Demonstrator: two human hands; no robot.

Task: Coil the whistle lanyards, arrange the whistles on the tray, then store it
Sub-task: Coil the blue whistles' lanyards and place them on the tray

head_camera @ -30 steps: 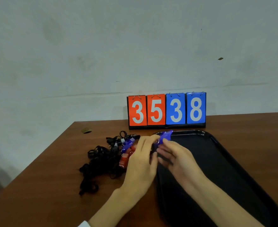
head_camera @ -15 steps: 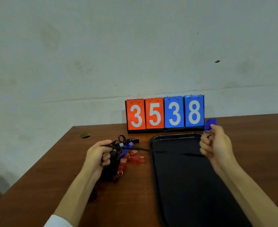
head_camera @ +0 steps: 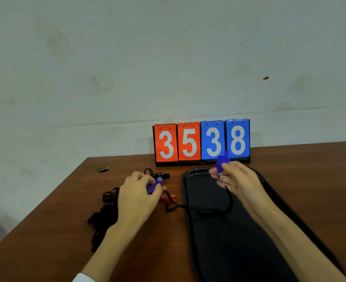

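My right hand [head_camera: 237, 180] holds a blue whistle [head_camera: 222, 162] upright above the far end of the black tray [head_camera: 239, 241]. Its black lanyard [head_camera: 228, 204] hangs slack from that hand, loops over the tray and trails left onto the table. My left hand [head_camera: 136, 197] rests on the pile of whistles left of the tray, fingers closed around a second blue whistle [head_camera: 154, 185]. Red whistles [head_camera: 168, 197] peek out beside that hand. A tangle of black lanyards [head_camera: 105, 212] spreads to the left, partly hidden under my left arm.
A flip scoreboard [head_camera: 201, 142] reading 3538 stands at the back of the brown table [head_camera: 300, 169], just behind the tray. A small cable hole [head_camera: 102, 168] sits near the table's far left corner. A pale wall rises behind.
The lanyard was stretched taut between my hands; now it hangs slack over the tray. My right hand moved left toward the tray's far end, and my left hand has closed on another blue whistle.
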